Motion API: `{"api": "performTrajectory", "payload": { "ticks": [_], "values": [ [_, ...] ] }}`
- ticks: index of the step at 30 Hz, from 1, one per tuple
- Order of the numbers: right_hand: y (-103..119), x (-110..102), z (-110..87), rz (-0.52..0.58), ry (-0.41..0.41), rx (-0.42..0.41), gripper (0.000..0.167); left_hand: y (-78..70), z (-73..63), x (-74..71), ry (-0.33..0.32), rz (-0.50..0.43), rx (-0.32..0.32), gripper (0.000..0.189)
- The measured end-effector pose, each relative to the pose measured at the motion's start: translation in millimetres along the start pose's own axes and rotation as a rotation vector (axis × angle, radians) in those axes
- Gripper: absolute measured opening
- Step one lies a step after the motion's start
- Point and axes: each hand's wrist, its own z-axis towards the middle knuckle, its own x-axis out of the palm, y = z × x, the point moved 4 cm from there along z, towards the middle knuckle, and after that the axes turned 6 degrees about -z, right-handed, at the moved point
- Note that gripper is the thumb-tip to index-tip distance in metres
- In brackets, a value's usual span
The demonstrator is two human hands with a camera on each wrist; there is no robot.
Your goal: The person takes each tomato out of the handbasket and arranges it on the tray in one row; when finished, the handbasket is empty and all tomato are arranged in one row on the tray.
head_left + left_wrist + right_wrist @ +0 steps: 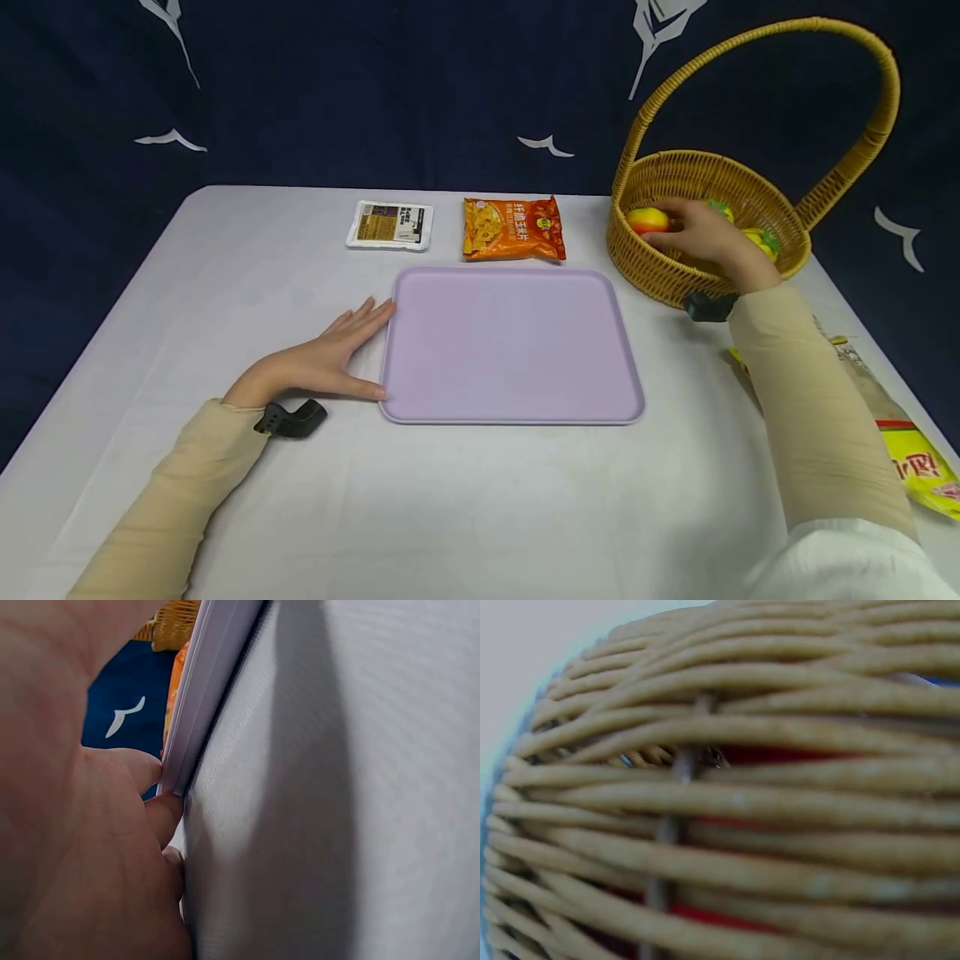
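Observation:
My left hand (322, 358), fingers spread, touches the left edge of a pale purple tray (513, 346). In the left wrist view the fingers (165, 814) rest against the tray's rim (196, 697). Over at the right, my right hand (701, 229) reaches into a wicker basket (652, 271) and grips a yellow and red fruit (647, 220) between thumb and fingers. Other yellow fruits with green tops (763, 240) lie beside it, partly hidden by the hand. The basket's woven wall (742, 795) fills the right wrist view and hides that hand.
Behind the tray lie an orange snack bag (513, 229) and a flat white labelled package (390, 226). A yellow bag (918, 458) lies at the right edge, partly under the right forearm. The basket's tall handle (817, 25) arches above the right hand.

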Motion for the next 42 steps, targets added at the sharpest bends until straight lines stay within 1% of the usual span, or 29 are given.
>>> {"api": "performTrajectory", "payload": {
  "ticks": [3, 5, 7, 10, 13, 14, 16, 17, 19, 20, 22, 25, 27, 30, 34, 36, 39, 42],
  "values": [
    [-0.3, -0.3, -2.1, 0.015, -0.028, 0.005, 0.063, -0.2, 0.4, -0.2, 0.0, -0.001, -0.007, 0.114],
    [0.1, -1.8, -4.6, 0.031, -0.043, 0.025, 0.066, 0.0, 1.1, -0.2, 0.0, 0.004, -0.012, 0.114],
    [2.6, -5.5, -8.1, 0.05, -0.078, 0.04, 0.068, 0.2, 1.5, 0.0, 0.003, 0.005, -0.014, 0.114],
    [11.1, -13.2, -15.6, 0.111, -0.167, 0.079, 0.069, 0.9, 2.0, 0.1, 0.004, 0.008, -0.018, 0.115],
    [26.7, -18.2, -23.9, 0.175, -0.282, 0.105, 0.067, 1.9, 1.6, -0.2, 0.005, 0.012, -0.022, 0.115],
    [34.2, -18.8, -26.7, 0.203, -0.324, 0.1, 0.065, 1.9, 1.5, -0.6, 0.004, 0.014, -0.023, 0.115],
    [52.7, -17.3, -30.5, 0.249, -0.397, 0.07, 0.062, 2.1, 1.0, -1.3, 0.005, 0.017, -0.023, 0.115],
    [63.7, -15.0, -31.2, 0.256, -0.43, 0.037, 0.061, 2.2, 0.8, -1.6, 0.005, 0.019, -0.024, 0.115],
    [88.8, -6.9, -29.4, 0.268, -0.479, -0.059, 0.058, 2.2, 0.5, -2.1, 0.003, 0.02, -0.023, 0.115],
    [102.2, -1.0, -27.3, 0.276, -0.489, -0.118, 0.057, 2.3, 0.2, -2.2, 0.003, 0.02, -0.022, 0.115],
    [128.7, 15.5, -21.1, 0.277, -0.48, -0.221, 0.056, 2.1, 0.1, -2.0, 0.002, 0.017, -0.02, 0.114],
    [164.8, 47.5, -9.8, 0.288, -0.417, -0.354, 0.056, 2.2, 0.7, -0.9, 0.002, 0.014, -0.016, 0.114],
    [184.2, 70.9, -1.4, 0.29, -0.352, -0.414, 0.057, 2.1, 1.4, 0.1, 0.001, 0.008, -0.016, 0.115],
    [205.9, 102.8, 10.7, 0.284, -0.257, -0.466, 0.059, 3.0, 2.0, 1.3, -0.001, 0.004, -0.022, 0.115],
    [222.0, 133.0, 21.9, 0.294, -0.168, -0.513, 0.058, 3.5, 2.7, 2.6, -0.001, 0.006, -0.032, 0.115],
    [225.9, 142.3, 25.4, 0.336, -0.138, -0.536, 0.057, 3.2, 2.7, 2.6, -0.001, 0.006, -0.037, 0.115],
    [227.4, 150.8, 29.6, 0.387, -0.104, -0.553, 0.056, 2.8, 2.2, 1.8, -0.001, 0.009, -0.042, 0.115],
    [226.3, 154.5, 33.2, 0.401, -0.09, -0.563, 0.057, 2.6, 2.0, 0.7, -0.003, 0.011, -0.044, 0.115]
  ]
}}
